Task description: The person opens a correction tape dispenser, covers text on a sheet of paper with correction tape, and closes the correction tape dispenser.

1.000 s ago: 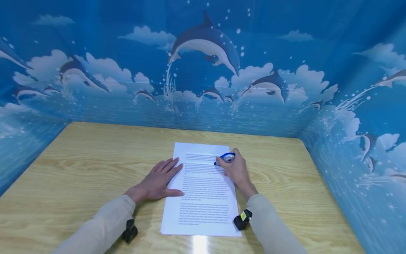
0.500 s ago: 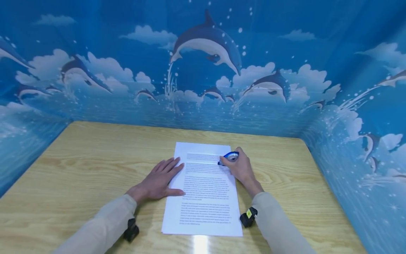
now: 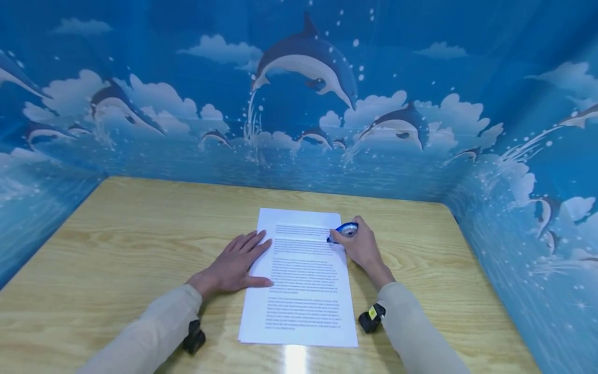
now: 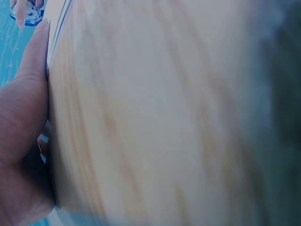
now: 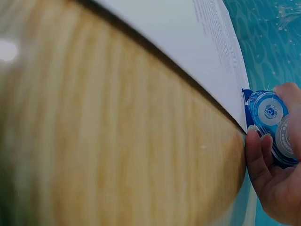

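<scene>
A stack of printed paper [image 3: 303, 280] lies on the wooden table. Near its upper right edge my right hand [image 3: 364, 249] grips a blue correction tape dispenser [image 3: 347, 229], its tip down on the page at the end of a text line. A pale blank strip runs across the text left of that tip. In the right wrist view the correction tape [image 5: 270, 113] shows its clear blue case and round reels, pinched by the fingers. My left hand [image 3: 235, 264] rests flat on the paper's left edge, fingers spread. The left wrist view shows only part of that hand [image 4: 23, 113].
The wooden table [image 3: 154, 234] extends on both sides of the paper. A blue curtain with dolphins [image 3: 299, 130] encloses its back and sides. Black cameras are strapped to the left wrist [image 3: 193, 336] and right wrist [image 3: 372, 318].
My right hand has slid rightward along the text line with the correction tape, towards the paper's right edge. The left hand keeps its place on the page.
</scene>
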The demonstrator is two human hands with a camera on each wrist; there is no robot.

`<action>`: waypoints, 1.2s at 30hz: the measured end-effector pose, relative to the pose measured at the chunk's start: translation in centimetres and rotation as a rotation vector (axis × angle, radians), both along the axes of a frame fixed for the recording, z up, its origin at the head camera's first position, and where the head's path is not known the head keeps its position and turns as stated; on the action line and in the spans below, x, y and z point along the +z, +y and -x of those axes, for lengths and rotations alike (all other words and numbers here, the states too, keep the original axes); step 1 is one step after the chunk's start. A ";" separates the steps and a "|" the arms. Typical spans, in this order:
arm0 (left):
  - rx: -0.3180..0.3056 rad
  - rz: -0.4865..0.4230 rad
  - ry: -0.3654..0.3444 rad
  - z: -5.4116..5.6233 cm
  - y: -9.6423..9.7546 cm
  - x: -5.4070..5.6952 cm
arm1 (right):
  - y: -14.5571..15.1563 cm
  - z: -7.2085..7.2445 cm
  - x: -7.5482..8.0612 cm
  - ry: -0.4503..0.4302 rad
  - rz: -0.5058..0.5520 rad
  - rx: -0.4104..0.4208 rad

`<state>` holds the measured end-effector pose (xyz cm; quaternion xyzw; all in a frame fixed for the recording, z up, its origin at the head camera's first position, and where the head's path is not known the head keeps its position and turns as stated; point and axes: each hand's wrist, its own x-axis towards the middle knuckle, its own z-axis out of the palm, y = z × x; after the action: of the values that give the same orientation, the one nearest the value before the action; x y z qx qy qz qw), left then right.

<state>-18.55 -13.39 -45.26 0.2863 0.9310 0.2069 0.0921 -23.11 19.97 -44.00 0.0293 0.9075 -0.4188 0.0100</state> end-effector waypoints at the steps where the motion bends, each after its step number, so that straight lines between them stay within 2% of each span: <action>1: -0.001 -0.001 -0.002 0.0 0.0 0.0 | 0.1 0.0 0.1 -0.003 0.002 -0.002; 10: -0.016 -0.016 0.018 -0.1 0.0 0.1 | 0.8 -0.3 0.2 -0.015 0.044 -0.018; 17: -0.011 -0.005 -0.009 -0.2 0.1 0.1 | 1.0 -0.5 0.1 -0.013 0.041 -0.024; 21: -0.017 -0.038 -0.012 -0.4 0.0 0.0 | 1.1 -0.4 -0.1 -0.018 0.069 -0.024; 24: -0.027 -0.088 -0.013 -0.4 -0.2 -0.2 | 1.4 -0.2 -0.3 -0.044 0.165 -0.046; 27: -0.024 -0.155 -0.010 -0.1 -0.5 -0.5 | 1.9 -0.1 -0.3 -0.090 0.331 -0.133; 30: 0.003 -0.213 -0.020 0.1 -0.6 -0.4 | 2.4 -0.3 0.1 -0.107 0.470 -0.222; 32: 0.028 -0.237 -0.031 0.3 -0.5 0.1 | 2.5 -0.5 0.6 -0.105 0.531 -0.227; 36: 0.055 -0.261 -0.041 0.4 -0.2 1.5 | 2.4 -1.2 1.7 -0.103 0.575 -0.155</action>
<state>-18.97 -13.62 -43.72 0.2659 0.9015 0.3348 0.0675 -21.96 22.36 -42.30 0.1158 0.7452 -0.6559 0.0317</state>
